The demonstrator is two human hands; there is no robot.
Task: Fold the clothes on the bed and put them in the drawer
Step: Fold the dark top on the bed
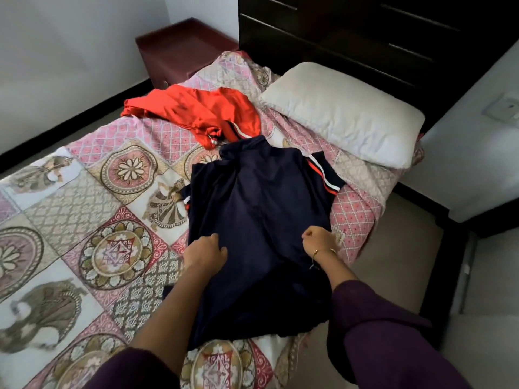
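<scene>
A navy shirt (258, 214) with red and white stripes on its sleeves lies spread on the patterned bedspread (92, 192), collar toward the pillow. My left hand (205, 249) grips the shirt's left edge with curled fingers. On the opposite edge, my right hand (318, 240), wearing a thin bracelet, holds the cloth in a closed fist. Both hands sit around mid-length of the shirt, and its lower part is bunched between my forearms. A red shirt (196, 113) lies crumpled beyond the navy one.
A white pillow (342, 113) lies at the head of the bed on the right. A dark headboard with drawer-like panels (365, 32) stands behind it. A maroon bedside cabinet (179, 49) stands at the far left corner. Floor runs along the bed's right side.
</scene>
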